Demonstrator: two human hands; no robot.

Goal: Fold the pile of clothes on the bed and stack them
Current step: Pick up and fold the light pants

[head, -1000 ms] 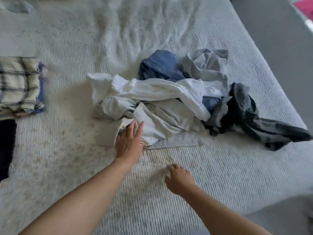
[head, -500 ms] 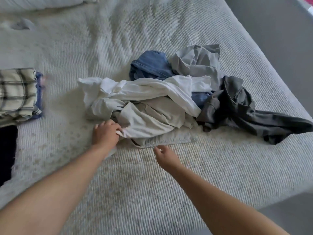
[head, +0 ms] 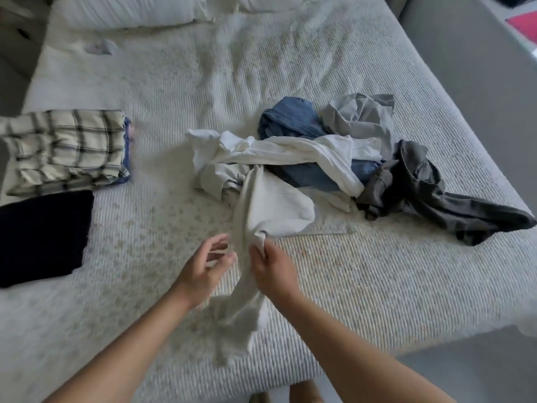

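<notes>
A: What is the surface?
B: A bed (head: 377, 286) under a pale ribbed cover, pillows (head: 125, 10) at its head, grey floor (head: 465, 53) to the right.

A: And the clothes?
B: The pile (head: 334, 158) lies right of centre. A plaid fold (head: 64, 146) and a dark fold (head: 40, 234) lie at the left edge.

A: The hands?
B: The right hand (head: 273, 271) grips a pale garment (head: 247, 286) drawn from the pile. The left hand (head: 203, 269) is beside it, fingers loosely spread, grasping nothing.
</notes>
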